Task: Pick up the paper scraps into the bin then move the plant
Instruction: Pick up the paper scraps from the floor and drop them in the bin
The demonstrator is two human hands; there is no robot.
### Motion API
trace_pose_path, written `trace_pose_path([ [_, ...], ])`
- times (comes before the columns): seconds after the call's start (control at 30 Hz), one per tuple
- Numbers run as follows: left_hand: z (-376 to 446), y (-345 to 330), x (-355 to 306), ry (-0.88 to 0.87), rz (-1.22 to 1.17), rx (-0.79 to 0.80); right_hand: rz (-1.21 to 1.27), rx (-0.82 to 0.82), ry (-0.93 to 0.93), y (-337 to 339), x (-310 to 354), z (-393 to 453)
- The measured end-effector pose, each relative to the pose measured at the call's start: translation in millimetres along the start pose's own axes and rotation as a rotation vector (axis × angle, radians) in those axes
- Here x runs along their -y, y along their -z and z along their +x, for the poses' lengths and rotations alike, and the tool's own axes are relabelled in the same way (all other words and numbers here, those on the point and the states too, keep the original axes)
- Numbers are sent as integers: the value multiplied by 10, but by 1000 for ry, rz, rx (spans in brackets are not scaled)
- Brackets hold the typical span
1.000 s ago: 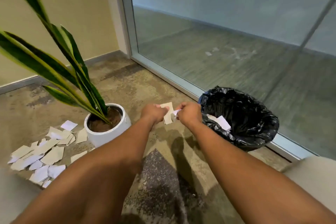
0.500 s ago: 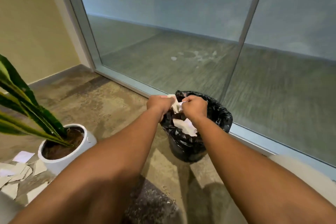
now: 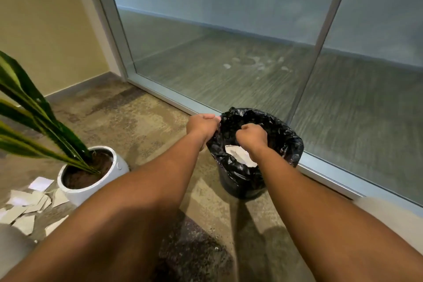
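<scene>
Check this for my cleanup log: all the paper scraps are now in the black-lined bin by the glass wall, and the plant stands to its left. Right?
Not all. The head view shows a pile of paper scraps on the carpet beside the plant; only some white paper lies in the bin. The rest is right.

plant (image 3: pixel 41 135): leaves cut off left | scraps in bin (image 3: pixel 258 158): mostly hidden

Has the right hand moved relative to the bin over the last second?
Yes. The right hand has moved rightward to hang over the opening of the bin; a second ago it was short of the rim, on the plant side.
</scene>
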State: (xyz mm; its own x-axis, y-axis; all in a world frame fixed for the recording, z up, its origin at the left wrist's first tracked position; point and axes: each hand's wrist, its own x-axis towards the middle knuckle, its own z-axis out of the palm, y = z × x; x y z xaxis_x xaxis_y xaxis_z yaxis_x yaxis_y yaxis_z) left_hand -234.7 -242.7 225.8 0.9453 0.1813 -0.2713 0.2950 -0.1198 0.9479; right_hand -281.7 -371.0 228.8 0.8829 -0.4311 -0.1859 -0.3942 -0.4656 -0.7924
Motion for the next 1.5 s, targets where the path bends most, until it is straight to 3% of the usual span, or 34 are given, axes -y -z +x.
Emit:
trace_pose_path([
  [0.2,38,610,273,-14,66,-110,98,57,220,-497,394,-200],
  [0.43,-49,1357,859,48,190,-182,-44,346,446,-1190,522,-534],
  [0.67,-310,2064,1348,94,308,-278,-250,565,552,-1860,453,-900],
  [1.0,-925,3149,1976,259,487,-283,-473,928,775,-2844,538,-1802],
  [1.3,-1282,4090,2414,386,552,-383,-545,1088,881,-3502,677,-2543],
  [1.5,-1564,4557,2785,538,645,-304,-620,1156,879,-3930,554,-2854],
])
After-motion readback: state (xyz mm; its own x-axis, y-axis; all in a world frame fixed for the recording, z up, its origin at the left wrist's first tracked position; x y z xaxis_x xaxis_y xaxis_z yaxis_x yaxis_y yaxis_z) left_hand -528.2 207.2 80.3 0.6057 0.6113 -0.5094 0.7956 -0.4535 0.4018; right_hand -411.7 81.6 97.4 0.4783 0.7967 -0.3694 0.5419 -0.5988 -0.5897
